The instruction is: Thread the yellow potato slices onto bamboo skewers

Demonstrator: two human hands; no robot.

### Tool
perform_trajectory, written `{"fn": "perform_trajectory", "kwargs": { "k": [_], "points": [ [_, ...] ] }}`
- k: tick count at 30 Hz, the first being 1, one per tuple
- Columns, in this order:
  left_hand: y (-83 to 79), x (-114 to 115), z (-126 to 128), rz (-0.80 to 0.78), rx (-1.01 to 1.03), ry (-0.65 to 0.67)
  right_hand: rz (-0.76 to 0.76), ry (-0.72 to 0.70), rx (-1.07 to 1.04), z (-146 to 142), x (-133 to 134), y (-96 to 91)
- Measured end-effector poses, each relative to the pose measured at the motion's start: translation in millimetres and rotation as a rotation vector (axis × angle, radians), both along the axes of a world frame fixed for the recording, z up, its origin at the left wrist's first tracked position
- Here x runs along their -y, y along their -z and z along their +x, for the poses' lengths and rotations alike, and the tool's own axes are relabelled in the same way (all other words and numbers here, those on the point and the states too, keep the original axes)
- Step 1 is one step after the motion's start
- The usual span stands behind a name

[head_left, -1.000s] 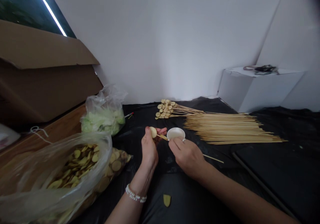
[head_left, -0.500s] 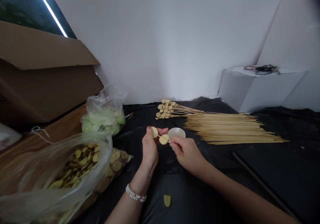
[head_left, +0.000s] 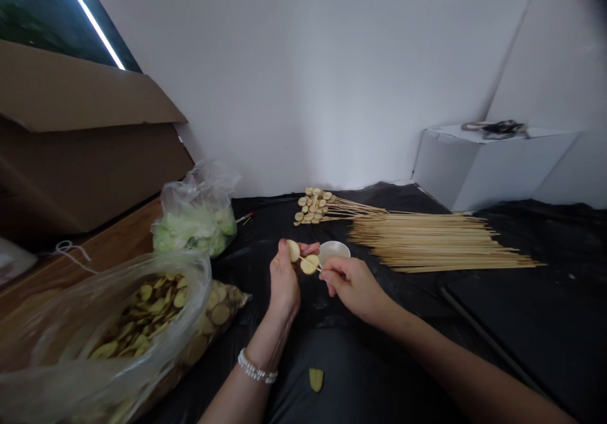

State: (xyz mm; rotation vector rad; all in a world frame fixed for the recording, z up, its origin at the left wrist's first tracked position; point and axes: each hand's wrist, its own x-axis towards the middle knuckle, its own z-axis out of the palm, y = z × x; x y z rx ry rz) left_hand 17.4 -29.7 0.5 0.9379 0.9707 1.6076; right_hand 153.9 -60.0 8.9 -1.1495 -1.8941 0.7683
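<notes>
Loose slice (head_left: 316, 380), being borne by black sheeting (head_left: 379, 373); stick (head_left: 303, 259), being pinched in grip of right hand (head_left: 358, 290); threaded slice (head_left: 310, 264), being carried on it; second slice (head_left: 294, 251), being held in grip of left hand (head_left: 284, 284), apparently being threaded, steady pushing seemingly being called for next

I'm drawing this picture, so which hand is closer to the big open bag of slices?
Left. The left hand, holding a slice, is to the right of the open bag, not touching it. The right hand is farther right, beyond the left one.
</notes>
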Motion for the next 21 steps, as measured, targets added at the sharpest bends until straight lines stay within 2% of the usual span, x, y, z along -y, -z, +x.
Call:
{"fn": "perform_trajectory", "kwargs": {
  "k": [2,7,9,11,18,19,21],
  "points": [
    [-0.2,0,0,-0.004,-0.005,-0.002,0.081,0.037,0.061,0,1,1.6],
    [0.0,2,2,-0.015,-0.005,0.000,0.559,0.178,0.455,-1,5,12.1],
    [0.8,3,2,-0.016,-0.005,0.007,0.638,0.188,0.546,-1,5,14.3],
    [1.6,3,2,-0.017,-0.011,0.011,0.577,0.184,0.516,-1,4,13.4],
    [2.6,3,3,0.000,-0.030,0.020,0.032,0.015,-0.012,0,0,2.5],
    [2.7,3,3,0.005,-0.032,0.020,0.005,0.009,-0.036,0,-1,2.7],
    [3.3,3,3,0.004,-0.034,0.021,0.072,0.039,0.003,-1,0,4.9]
  ]
}}
